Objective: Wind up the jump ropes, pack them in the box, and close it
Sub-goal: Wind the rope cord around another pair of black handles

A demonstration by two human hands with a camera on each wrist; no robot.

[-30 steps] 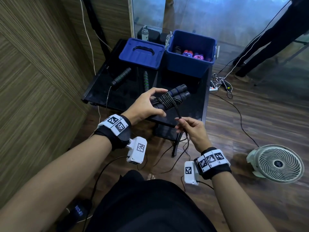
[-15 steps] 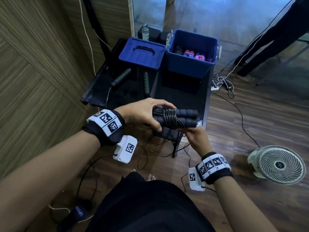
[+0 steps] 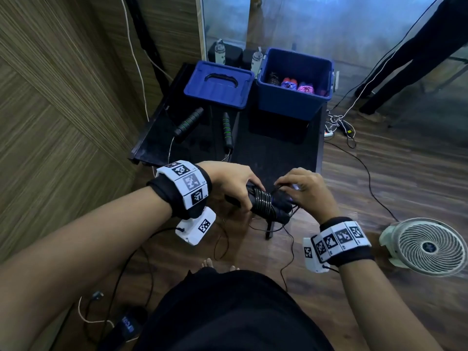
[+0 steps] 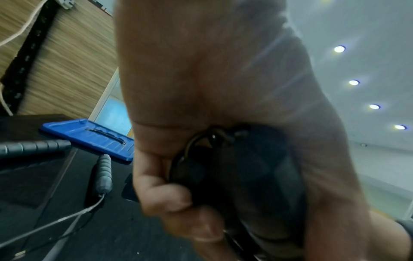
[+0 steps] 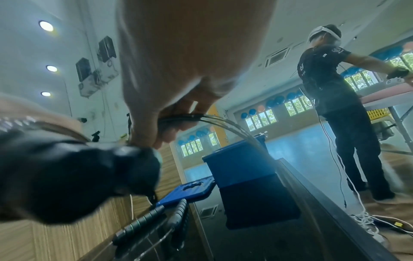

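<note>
My left hand [image 3: 235, 186] grips the two black handles of a jump rope [image 3: 263, 202] whose cord is coiled around them, held just off the near edge of the black table [image 3: 278, 153]. My right hand [image 3: 301, 188] pinches the loose end of the cord [image 5: 178, 118] over the handles' right end. The left wrist view shows my fingers [image 4: 165, 196] curled round the handle bundle [image 4: 241, 176]. A second rope with green-ringed black handles [image 3: 190, 124] lies unwound on the table. The open blue box [image 3: 295, 97] stands at the back right with several wound ropes [image 3: 293, 84] inside. Its lid [image 3: 219, 83] lies to the left.
A white floor fan [image 3: 428, 247] stands on the wooden floor to my right. Cables [image 3: 339, 122] and a power strip lie beside the table. A wood-panelled wall [image 3: 63, 110] runs along the left. Another person [image 5: 330, 91] stands beyond the table on the right.
The bundle came down and toward me, from above the table to its near edge. My right hand rose from below the bundle to its right end, still holding the cord.
</note>
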